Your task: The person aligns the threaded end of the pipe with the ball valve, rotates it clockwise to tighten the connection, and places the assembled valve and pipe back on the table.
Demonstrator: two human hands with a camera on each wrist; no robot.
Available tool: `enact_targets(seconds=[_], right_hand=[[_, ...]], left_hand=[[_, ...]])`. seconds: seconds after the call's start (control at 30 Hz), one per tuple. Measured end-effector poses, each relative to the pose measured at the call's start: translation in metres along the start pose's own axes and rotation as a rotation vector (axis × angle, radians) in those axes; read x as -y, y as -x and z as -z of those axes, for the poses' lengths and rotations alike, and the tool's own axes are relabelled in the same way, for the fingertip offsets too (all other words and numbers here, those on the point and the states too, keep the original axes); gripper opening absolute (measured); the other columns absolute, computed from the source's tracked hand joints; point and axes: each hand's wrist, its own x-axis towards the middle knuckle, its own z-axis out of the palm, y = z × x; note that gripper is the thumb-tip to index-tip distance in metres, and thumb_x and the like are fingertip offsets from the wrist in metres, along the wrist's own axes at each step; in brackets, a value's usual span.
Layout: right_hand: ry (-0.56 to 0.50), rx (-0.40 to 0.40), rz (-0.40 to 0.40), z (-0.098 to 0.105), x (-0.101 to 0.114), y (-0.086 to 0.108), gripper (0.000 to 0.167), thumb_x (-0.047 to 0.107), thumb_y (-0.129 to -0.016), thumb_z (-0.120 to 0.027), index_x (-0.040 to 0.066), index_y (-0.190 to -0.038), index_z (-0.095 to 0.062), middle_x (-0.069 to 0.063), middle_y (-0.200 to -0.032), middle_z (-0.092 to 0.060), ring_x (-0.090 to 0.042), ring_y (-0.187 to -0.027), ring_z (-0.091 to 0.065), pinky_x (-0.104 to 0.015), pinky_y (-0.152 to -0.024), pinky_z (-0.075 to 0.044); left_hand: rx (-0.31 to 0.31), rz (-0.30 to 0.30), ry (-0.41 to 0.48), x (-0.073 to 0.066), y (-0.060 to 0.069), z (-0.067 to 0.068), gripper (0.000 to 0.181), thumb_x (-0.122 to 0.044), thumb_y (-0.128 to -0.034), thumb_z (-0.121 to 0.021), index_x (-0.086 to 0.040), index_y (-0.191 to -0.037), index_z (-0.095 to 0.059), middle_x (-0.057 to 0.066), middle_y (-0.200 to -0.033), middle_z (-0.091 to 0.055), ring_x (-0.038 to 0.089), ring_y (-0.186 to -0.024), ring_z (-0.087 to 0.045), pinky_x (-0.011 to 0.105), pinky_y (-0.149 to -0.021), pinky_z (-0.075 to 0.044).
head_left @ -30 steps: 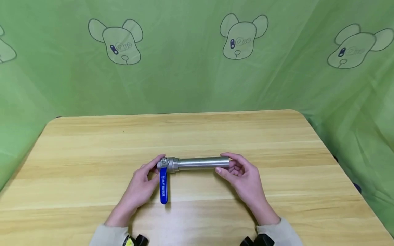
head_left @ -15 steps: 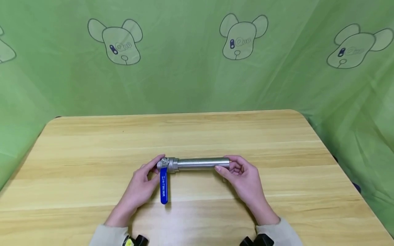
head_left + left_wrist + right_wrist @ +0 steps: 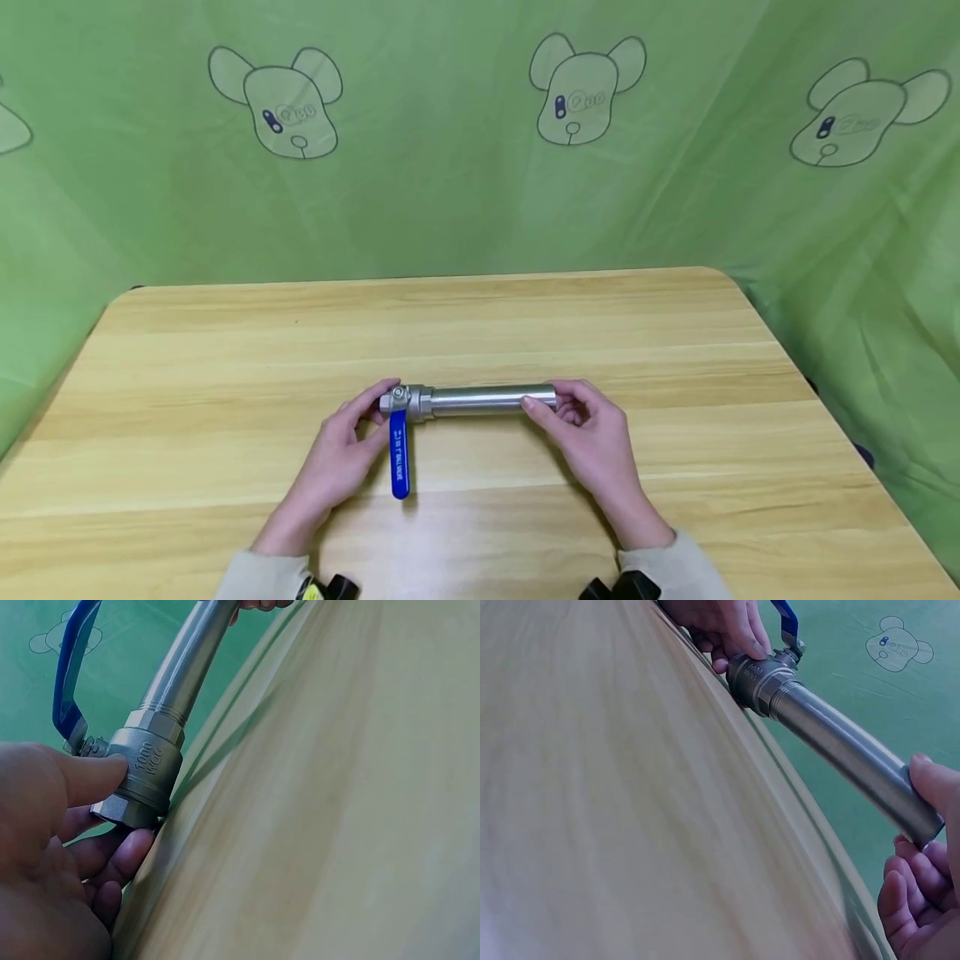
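Note:
A steel ball valve (image 3: 411, 402) with a blue lever handle (image 3: 400, 457) is joined to the left end of a shiny metal pipe (image 3: 487, 400). The lever points toward the person, crosswise to the pipe. My left hand (image 3: 341, 457) grips the valve body, its thumb pressed beside raised lettering on the valve (image 3: 146, 763) in the left wrist view. At the pipe's free end my right hand (image 3: 598, 437) pinches the pipe between thumb and fingers. In the right wrist view the pipe (image 3: 847, 754) runs from the valve to that hand. Some fingertips are hidden behind the metal.
Valve and pipe are held over a wooden table (image 3: 225, 375) with rounded far corners. Behind and beside it hangs a green cloth (image 3: 442, 183) printed with animal heads. Black devices (image 3: 626, 586) sit at the sleeve cuffs.
The right thumb and fingers have shifted slightly around the pipe end; the thumb now sits a little higher on the pipe. The left hand and valve hold nearly still.

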Motion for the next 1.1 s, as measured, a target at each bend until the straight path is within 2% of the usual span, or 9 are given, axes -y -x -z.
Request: enact_targets(seconds=[0.23, 0.4, 0.57, 0.9, 1.1], right_hand=[[-0.054, 0.015, 0.003, -0.0014, -0.0015, -0.0019, 0.04, 0.025, -0.092, -0.088, 0.01, -0.125, -0.072, -0.007, -0.101, -0.062, -0.015, -0.087, -0.057, -0.017, -0.073, -0.053], [-0.113, 0.043, 0.007, -0.001, -0.0014, -0.0011, 0.044, 0.02, -0.09, -0.089, 0.008, -0.128, -0.069, -0.009, -0.104, -0.062, -0.013, -0.087, -0.059, -0.017, -0.074, -0.054], [-0.17, 0.068, 0.004, 0.0005, -0.0007, -0.0014, 0.048, 0.01, -0.088, -0.089, 0.006, -0.131, -0.068, -0.01, -0.106, -0.063, -0.013, -0.088, -0.06, -0.017, -0.075, -0.055], [-0.058, 0.023, -0.043, 0.0025, 0.0029, -0.0029, 0.054, 0.028, -0.089, -0.091, 0.004, -0.133, -0.07, -0.007, -0.103, -0.067, -0.012, -0.087, -0.06, -0.017, -0.076, -0.054], [-0.023, 0.006, -0.057, -0.001, 0.0026, -0.0048, 0.051, 0.031, -0.09, -0.089, 0.005, -0.13, -0.073, -0.009, -0.103, -0.069, -0.015, -0.088, -0.062, -0.017, -0.076, -0.055]], left_hand=[[-0.016, -0.003, 0.015, 0.0007, 0.0001, -0.0016, 0.057, -0.012, -0.1028, -0.07, -0.023, -0.157, -0.057, 0.007, -0.115, -0.068, 0.019, -0.105, -0.055, 0.033, -0.095, -0.043], [-0.025, 0.015, 0.035, -0.0002, 0.0004, -0.003, 0.055, -0.012, -0.1032, -0.07, -0.022, -0.156, -0.058, 0.008, -0.115, -0.067, 0.019, -0.103, -0.054, 0.029, -0.089, -0.043], [-0.021, 0.025, 0.044, -0.0017, 0.0009, -0.0031, 0.055, -0.011, -0.1035, -0.069, -0.022, -0.156, -0.057, 0.008, -0.116, -0.066, 0.019, -0.104, -0.054, 0.028, -0.089, -0.044], [-0.027, 0.017, 0.054, -0.0022, -0.0004, -0.0033, 0.055, -0.013, -0.1034, -0.07, -0.023, -0.156, -0.058, 0.008, -0.115, -0.067, 0.019, -0.104, -0.054, 0.028, -0.09, -0.043], [-0.07, 0.024, 0.072, -0.0024, -0.0019, -0.0066, 0.054, -0.013, -0.1036, -0.07, -0.024, -0.155, -0.06, 0.008, -0.112, -0.07, 0.019, -0.102, -0.056, 0.027, -0.087, -0.043]])
